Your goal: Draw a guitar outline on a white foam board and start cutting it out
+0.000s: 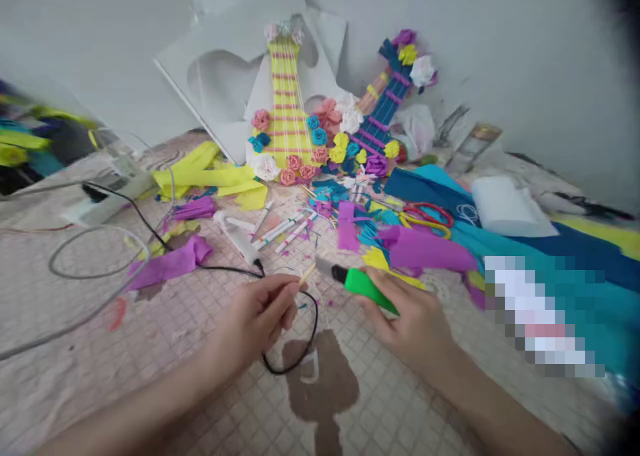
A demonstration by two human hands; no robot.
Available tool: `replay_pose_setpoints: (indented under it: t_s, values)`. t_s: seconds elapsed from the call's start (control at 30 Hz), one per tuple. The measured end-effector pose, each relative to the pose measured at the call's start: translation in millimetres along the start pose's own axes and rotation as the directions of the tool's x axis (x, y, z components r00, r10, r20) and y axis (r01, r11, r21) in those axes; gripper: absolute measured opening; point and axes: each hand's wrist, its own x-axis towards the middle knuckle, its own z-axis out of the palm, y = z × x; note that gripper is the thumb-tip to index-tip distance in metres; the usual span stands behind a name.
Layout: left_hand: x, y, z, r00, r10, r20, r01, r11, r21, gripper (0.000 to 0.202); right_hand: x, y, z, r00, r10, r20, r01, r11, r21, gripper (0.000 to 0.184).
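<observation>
My left hand (263, 313) is closed in a pinch on a thin pale wooden stick (307, 273). My right hand (413, 313) grips a green box cutter (370, 289), its blade (325, 267) out and pointing left at the stick's far end; whether they touch I cannot tell. Behind my left hand lies a white glue gun (237, 239), its black cord (316, 316) looping under and past the hand. Below both hands is a brown, guitar-like flat shape (325, 393) with a small pale square frame (310, 368) on it.
A yellow paper guitar (287, 119) and a blue one (383, 119), both with paper flowers, lean at the back. Red-and-yellow scissors (427, 217), several white markers (283, 228) and purple crepe paper (430, 248) lie in the middle. A grey cable (80, 329) curves at left.
</observation>
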Motion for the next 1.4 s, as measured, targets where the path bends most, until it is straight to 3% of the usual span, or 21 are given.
replay_pose_setpoints:
  t_s: [0.1,0.27,0.4,0.57,0.67,0.87,1.03,1.1,1.23,1.4]
  values:
    - [-5,-1,-2.1,1.000,0.012,0.017,-0.012,1.000,0.005,0.033,3,9,-1,0.993,0.098,-0.059,-0.100,0.994,-0.043,0.033]
    - [-6,2,-1.3,1.000,0.009,0.012,-0.009,1.000,0.009,0.032,2,3,-3,1.000,-0.010,0.011,0.009,0.999,0.036,0.033]
    - [-5,4,-0.7,0.999,0.045,-0.017,-0.043,0.995,0.091,0.032,2,3,-4,0.994,0.100,-0.043,-0.102,0.994,-0.038,0.033]
    - [-5,1,-2.4,0.994,0.098,-0.046,-0.089,0.980,0.178,0.033,4,6,-6,1.000,0.007,-0.013,-0.006,0.999,0.035,0.032]
    - [-6,1,-2.3,0.995,0.096,-0.034,-0.089,0.980,0.179,0.032,4,7,-6,0.994,0.093,-0.052,-0.095,0.995,-0.037,0.032]
    - [-4,4,-3.5,0.999,-0.004,0.040,0.005,0.999,-0.032,0.031,1,6,1,1.000,-0.018,-0.005,0.018,1.000,0.021,0.033]
    - [0,4,-8.4,0.975,-0.063,0.212,0.109,0.971,-0.211,0.030,5,19,2,0.984,0.166,-0.059,-0.170,0.983,-0.075,0.035]
    - [-1,3,-10.0,0.969,-0.069,0.236,0.127,0.962,-0.242,0.030,5,20,-2,0.984,0.153,-0.092,-0.158,0.986,-0.050,0.034]
    - [-3,3,-9.7,0.983,-0.038,0.179,0.072,0.980,-0.187,0.032,2,8,-6,0.999,0.022,-0.041,-0.020,0.997,0.068,0.033]
    - [0,3,-5.5,0.998,0.021,0.058,-0.019,0.999,-0.043,0.032,3,0,-3,0.997,0.071,0.019,-0.072,0.997,0.032,0.033]
